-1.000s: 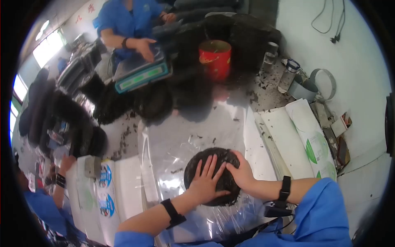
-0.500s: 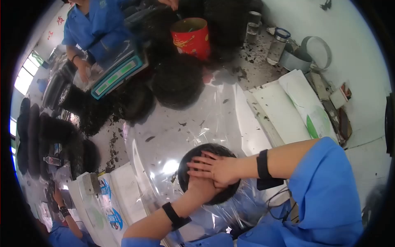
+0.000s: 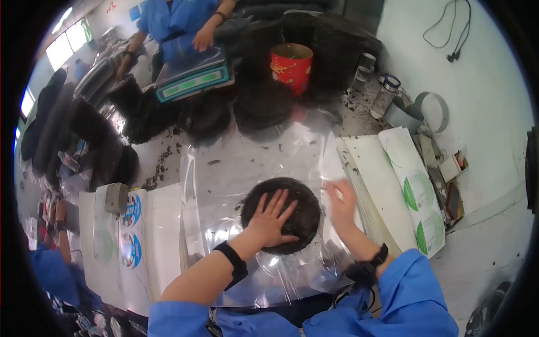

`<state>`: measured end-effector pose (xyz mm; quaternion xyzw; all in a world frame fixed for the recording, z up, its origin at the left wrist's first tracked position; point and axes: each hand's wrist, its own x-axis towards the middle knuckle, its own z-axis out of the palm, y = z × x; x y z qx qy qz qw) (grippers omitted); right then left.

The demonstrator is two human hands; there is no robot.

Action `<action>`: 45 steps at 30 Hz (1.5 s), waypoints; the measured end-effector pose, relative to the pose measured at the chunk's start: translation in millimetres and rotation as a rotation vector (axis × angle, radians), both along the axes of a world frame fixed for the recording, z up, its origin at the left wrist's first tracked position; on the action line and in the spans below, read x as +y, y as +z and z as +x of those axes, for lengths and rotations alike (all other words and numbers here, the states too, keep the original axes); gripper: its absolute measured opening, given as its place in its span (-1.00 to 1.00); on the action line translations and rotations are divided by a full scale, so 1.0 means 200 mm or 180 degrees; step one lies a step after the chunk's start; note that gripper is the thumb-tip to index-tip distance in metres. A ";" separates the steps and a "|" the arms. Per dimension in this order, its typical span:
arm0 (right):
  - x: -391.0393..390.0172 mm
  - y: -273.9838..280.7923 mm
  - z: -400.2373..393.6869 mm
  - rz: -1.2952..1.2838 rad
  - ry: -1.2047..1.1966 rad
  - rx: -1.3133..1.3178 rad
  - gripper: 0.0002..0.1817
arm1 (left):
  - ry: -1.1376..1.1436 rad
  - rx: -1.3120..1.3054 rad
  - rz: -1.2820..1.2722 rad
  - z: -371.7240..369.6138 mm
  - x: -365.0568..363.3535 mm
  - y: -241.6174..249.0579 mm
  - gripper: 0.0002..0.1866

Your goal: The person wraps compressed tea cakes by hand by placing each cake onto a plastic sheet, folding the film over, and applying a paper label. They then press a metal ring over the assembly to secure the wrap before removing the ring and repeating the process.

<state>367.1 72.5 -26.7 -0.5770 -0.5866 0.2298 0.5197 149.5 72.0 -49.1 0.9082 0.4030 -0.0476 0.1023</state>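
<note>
At my left, a grey block (image 3: 116, 197) sits on white sheeting with blue printing (image 3: 133, 209), and I would leave it there, since it looks heavy enough to hold that edge down. Next comes the clear plastic sheet (image 3: 224, 174), spread over the desk (image 3: 147, 160) with a few dark flakes on it; I had better not drag it, because a wrinkle under my work could tilt everything. My left hand (image 3: 268, 220) is flat and spread, palm down, fingers fanned on top of the dark round cake (image 3: 305, 216), which lies on the plastic in front of me. To steady it well, I should bear down evenly through the whole palm rather than the fingertips, which I judge would dent or crack such a crumbly surface. Its left rim shows loose strands, so that side seems to want the gentler touch. My right hand (image 3: 341, 205) is lifted just beside the cake's right edge, not touching it, fingers partly curled; whether they pinch anything I cannot tell. From there it is well placed to tidy that rim with short inward strokes. Farther right, the white stack (image 3: 368, 174) and the green-printed white sheeting (image 3: 414, 191) lie near, so my right elbow ought to clear them.
</note>
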 end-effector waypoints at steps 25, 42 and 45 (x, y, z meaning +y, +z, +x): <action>-0.23 0.01 -0.21 0.0428 0.2289 -0.1094 -0.63 | 0.1606 -0.2076 -0.1112 -0.07 -0.90 0.02 0.17; -0.07 -0.04 -0.16 -0.0562 0.0685 0.1754 -0.22 | 0.1661 -0.1089 0.1062 0.04 -0.19 0.08 -0.69; -0.01 0.15 -0.27 -0.1099 0.1425 0.1309 -0.40 | 0.1759 -0.2380 0.0189 -0.04 -0.20 0.09 -0.04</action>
